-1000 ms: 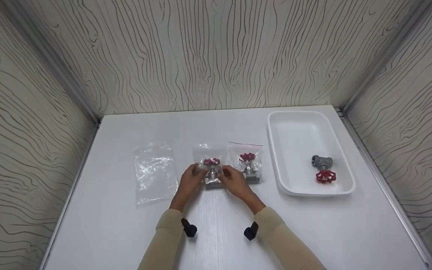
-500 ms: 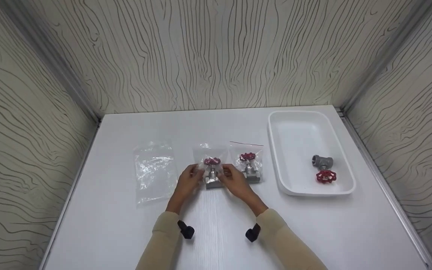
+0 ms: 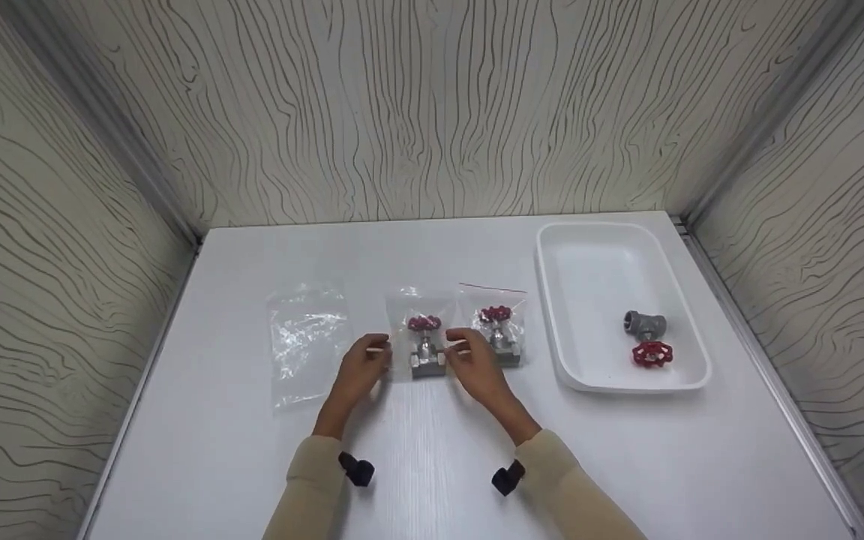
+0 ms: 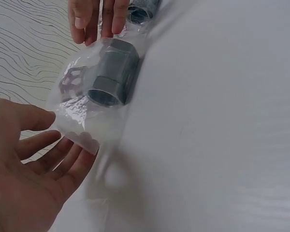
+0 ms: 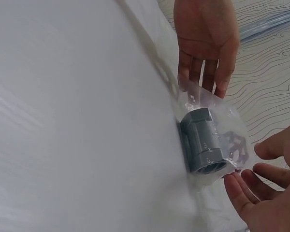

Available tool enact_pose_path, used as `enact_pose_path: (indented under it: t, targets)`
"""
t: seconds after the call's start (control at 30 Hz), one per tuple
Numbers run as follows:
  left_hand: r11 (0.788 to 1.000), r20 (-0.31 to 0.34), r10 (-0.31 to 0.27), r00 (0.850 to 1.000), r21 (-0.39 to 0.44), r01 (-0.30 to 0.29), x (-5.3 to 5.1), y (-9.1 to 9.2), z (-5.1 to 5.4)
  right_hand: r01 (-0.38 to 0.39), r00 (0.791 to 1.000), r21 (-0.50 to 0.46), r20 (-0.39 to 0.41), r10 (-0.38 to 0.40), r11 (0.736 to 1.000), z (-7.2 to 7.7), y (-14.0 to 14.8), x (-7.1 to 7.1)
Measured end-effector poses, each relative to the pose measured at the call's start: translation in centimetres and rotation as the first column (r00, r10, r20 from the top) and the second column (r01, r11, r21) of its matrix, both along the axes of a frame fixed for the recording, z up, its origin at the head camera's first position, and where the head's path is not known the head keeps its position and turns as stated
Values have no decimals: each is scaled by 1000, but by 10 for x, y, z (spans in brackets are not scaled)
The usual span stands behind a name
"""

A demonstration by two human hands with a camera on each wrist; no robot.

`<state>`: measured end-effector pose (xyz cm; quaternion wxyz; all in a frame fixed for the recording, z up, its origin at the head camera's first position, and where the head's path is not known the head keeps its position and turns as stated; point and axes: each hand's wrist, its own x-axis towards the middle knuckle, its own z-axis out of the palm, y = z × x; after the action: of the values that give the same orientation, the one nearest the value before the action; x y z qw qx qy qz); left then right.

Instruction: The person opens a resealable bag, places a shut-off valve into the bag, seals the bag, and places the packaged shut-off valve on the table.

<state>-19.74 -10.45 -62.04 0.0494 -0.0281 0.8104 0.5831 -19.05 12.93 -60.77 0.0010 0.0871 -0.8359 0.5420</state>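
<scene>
A valve (image 3: pixel 425 346) with a red handwheel and a grey metal body lies inside a clear plastic bag (image 3: pixel 406 301) in the middle of the table. By the bag's left edge is my left hand (image 3: pixel 361 365), fingers loosely bent; the left wrist view shows its fingertips touching the bag's edge, thumb apart from them. My right hand (image 3: pixel 475 366) is at the bag's right side, its thumb and fingers spread with a gap between, as the right wrist view shows. Just right of it lies a second bagged valve (image 3: pixel 496 315), its bag edged with a red line.
A flat clear plastic bag (image 3: pixel 310 349) lies to the left. At the right stands a white tray (image 3: pixel 544 300) holding one unbagged valve (image 3: pixel 652 352) with a red wheel. Patterned panels (image 3: pixel 432 112) wall the table at the back and sides.
My left hand has drawn back leftward and towards me from the valve to the bag's edge. The right hand's fingers have loosened beside it. The bagged valve stays in place.
</scene>
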Motion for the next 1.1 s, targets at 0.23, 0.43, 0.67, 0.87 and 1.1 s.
enact_pose_path:
  t: [0.23,0.43,0.67,0.87,1.1]
  targets:
    - [1000,-19,-2,1000,-14,1,9,-18,10,-1,998,-15,-63,1,1000,10,-10,5]
    - [998,-29,17,999,-57,-18,16,-31,16,-50,995,-60,-91,44,997,10,-21,9]
    - [991,-85,39,996,-122,-49,22,-48,20,-138,990,-101,-42,134,985,7,-37,13]
    - [980,-130,66,989,-177,-89,26,-63,23,-225,974,-119,-34,223,967,8,-49,14]
    - [963,-99,127,987,-227,-147,29,-80,21,-291,956,-106,17,294,951,3,-62,13]
